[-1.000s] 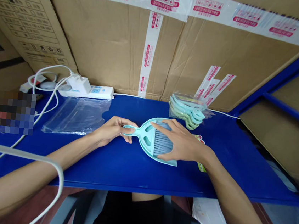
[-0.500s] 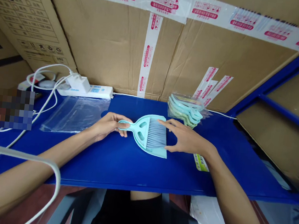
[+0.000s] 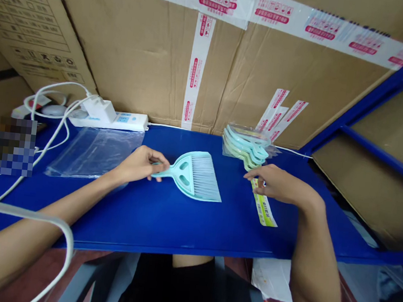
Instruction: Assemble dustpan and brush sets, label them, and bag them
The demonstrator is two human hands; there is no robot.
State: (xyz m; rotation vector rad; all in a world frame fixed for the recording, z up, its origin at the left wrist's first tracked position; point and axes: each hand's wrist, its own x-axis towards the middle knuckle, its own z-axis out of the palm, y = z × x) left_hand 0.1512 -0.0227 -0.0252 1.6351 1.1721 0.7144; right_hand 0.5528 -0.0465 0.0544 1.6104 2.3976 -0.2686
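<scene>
A light blue mini dustpan with a brush nested in it (image 3: 193, 175) lies flat on the blue table (image 3: 165, 219). My left hand (image 3: 138, 163) grips its loop handle. My right hand (image 3: 279, 184) rests to the right, its fingertips on a printed paper label strip (image 3: 263, 208) lying on the table. Whether it pinches the strip, I cannot tell. Just beyond that hand sits a stack of bagged dustpan sets (image 3: 247, 144) in pale blue and green.
A clear plastic bag (image 3: 95, 152) lies flat at the left. Behind it are a white power strip (image 3: 113, 120) with a charger and white cables (image 3: 50, 132). Large taped cardboard boxes (image 3: 197, 49) wall off the back. A blue shelf frame (image 3: 377, 150) rises at the right.
My right hand left the brush and moved right onto the label strip. My left hand pulled the dustpan a little to the left by its handle.
</scene>
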